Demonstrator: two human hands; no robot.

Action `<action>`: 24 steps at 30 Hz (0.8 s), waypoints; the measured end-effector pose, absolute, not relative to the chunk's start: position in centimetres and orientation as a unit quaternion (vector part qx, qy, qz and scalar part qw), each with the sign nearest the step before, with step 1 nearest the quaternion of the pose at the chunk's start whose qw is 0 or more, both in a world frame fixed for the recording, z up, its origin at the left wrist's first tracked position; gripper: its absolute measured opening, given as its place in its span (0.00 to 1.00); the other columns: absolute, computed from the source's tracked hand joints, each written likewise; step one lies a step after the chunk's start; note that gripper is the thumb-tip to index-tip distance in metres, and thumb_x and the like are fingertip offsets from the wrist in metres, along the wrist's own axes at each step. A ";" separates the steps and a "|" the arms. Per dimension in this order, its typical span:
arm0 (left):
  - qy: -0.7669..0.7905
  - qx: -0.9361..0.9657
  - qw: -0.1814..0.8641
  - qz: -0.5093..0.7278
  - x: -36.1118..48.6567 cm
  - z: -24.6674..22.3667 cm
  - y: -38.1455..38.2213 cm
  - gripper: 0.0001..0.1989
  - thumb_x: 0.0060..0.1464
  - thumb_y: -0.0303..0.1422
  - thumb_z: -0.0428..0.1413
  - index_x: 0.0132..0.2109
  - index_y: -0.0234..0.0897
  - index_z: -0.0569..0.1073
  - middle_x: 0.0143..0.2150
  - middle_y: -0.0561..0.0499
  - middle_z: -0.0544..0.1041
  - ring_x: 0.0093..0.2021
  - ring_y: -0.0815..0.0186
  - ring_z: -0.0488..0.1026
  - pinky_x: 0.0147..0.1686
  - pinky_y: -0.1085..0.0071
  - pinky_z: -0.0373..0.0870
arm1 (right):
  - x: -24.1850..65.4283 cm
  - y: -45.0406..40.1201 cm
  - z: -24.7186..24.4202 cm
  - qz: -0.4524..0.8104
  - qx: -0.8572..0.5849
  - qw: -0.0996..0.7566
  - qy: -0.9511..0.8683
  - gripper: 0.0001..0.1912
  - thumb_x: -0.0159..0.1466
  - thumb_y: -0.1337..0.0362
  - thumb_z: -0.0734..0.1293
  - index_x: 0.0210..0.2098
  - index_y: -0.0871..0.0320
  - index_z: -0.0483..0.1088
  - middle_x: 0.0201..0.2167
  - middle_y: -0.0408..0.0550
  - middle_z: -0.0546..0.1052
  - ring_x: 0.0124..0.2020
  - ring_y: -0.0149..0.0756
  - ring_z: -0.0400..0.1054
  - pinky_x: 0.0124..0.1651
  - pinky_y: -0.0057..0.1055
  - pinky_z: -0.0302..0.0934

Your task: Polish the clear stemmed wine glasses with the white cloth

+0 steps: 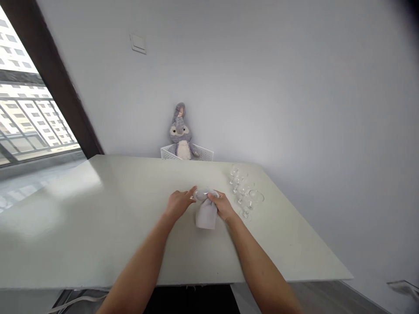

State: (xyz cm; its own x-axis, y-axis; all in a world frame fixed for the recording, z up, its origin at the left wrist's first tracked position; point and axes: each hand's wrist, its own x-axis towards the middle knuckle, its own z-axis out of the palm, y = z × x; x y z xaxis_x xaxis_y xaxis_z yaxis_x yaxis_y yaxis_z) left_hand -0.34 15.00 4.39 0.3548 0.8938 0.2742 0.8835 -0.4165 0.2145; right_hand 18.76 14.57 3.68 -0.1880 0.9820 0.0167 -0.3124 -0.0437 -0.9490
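Over the middle of the table I hold a clear stemmed wine glass [200, 195], tipped on its side. My left hand [179, 203] is closed at the glass's left end, where the stem appears to be, though the fingers partly hide it. My right hand [223, 206] grips a white cloth [207, 215] against the bowl, thumb on top. The cloth hangs down below the glass toward me. To the right of my right hand, several clear stemmed glasses [242, 189] stand close together in a slanting line.
The pale table [131, 226] reaches to the wall. Behind its far edge a white perforated basket [204, 153] holds a grey plush toy [180, 133]. A window with a dark frame [55, 56] is at the left. A white cable [81, 299] runs below the near edge.
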 end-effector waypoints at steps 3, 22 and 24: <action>0.597 0.778 0.054 0.189 -1.1 4.5 15.3 0.25 0.55 0.43 0.45 0.59 0.45 0.56 0.34 0.49 0.76 0.31 0.63 0.70 0.31 0.71 0.58 | 19.4 14.9 3.7 0.512 -0.421 0.600 -0.448 0.19 0.51 0.51 0.66 0.35 0.61 0.70 0.26 0.45 0.73 0.25 0.32 0.65 0.30 0.29 0.58; 0.503 0.835 0.035 0.219 2.4 2.8 13.9 0.19 0.55 0.45 0.44 0.44 0.39 0.70 0.32 0.47 0.75 0.31 0.63 0.70 0.36 0.67 0.58 | 18.3 15.2 3.1 0.550 -0.444 0.604 -0.368 0.19 0.52 0.48 0.63 0.27 0.59 0.70 0.22 0.44 0.73 0.25 0.34 0.65 0.29 0.30 0.60; 0.551 0.801 0.049 0.229 2.8 2.6 13.9 0.19 0.56 0.45 0.43 0.47 0.40 0.68 0.35 0.47 0.75 0.33 0.63 0.70 0.37 0.67 0.59 | 17.0 15.0 2.7 0.602 -0.400 0.630 -0.282 0.22 0.52 0.44 0.62 0.30 0.59 0.69 0.23 0.45 0.73 0.25 0.35 0.67 0.28 0.31 0.60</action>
